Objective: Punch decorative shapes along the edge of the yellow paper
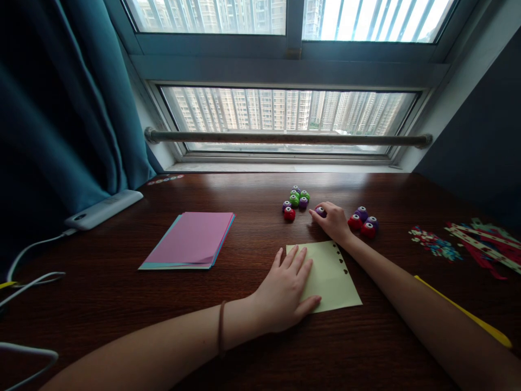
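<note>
My left hand [287,288] lies flat, fingers spread, on a pale yellow sheet of paper [331,277]. A short column of heart-shaped holes runs down the sheet's right side, showing the dark table. Beyond the sheet's far edge, my right hand [332,220] has its thumb and fingers closed round a small purple craft punch [321,212]. Just left of it stands a cluster of green, purple and red craft punches [293,200]. More red and purple punches [368,230] sit right of my right wrist.
A stack of pink and blue paper [193,236] lies at the left. Farther left are a white power bank [105,209] and its cable [24,255]. On the right lie small coloured paper bits [437,243], punched strips [486,244] and a yellow stick-like tool [459,309], partly under my forearm.
</note>
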`<state>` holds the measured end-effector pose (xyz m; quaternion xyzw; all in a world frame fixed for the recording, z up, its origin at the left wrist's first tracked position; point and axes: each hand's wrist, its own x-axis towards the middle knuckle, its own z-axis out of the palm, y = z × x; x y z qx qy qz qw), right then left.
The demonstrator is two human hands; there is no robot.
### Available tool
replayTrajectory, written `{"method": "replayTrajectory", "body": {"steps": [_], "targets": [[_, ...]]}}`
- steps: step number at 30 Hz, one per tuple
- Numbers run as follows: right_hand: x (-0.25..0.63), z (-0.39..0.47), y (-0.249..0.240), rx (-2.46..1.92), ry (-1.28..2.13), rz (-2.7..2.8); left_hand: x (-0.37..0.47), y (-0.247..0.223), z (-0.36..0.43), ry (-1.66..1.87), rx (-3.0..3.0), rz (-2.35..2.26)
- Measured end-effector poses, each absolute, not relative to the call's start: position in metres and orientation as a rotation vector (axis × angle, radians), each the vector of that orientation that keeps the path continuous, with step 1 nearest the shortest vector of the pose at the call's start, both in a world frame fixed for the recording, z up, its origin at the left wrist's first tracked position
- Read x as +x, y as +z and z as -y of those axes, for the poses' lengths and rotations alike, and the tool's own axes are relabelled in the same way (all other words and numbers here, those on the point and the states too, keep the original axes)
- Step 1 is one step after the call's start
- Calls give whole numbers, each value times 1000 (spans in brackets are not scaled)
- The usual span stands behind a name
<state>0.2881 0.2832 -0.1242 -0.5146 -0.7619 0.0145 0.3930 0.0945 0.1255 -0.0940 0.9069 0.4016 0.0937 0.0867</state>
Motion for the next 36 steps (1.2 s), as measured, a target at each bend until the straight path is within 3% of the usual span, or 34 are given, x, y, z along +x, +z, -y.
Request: {"method": "replayTrajectory", "body": {"steps": [36], "targets": [[288,-283,-125,-1285,44,1937,94,-94,-126,282,2700,-1195]]}}
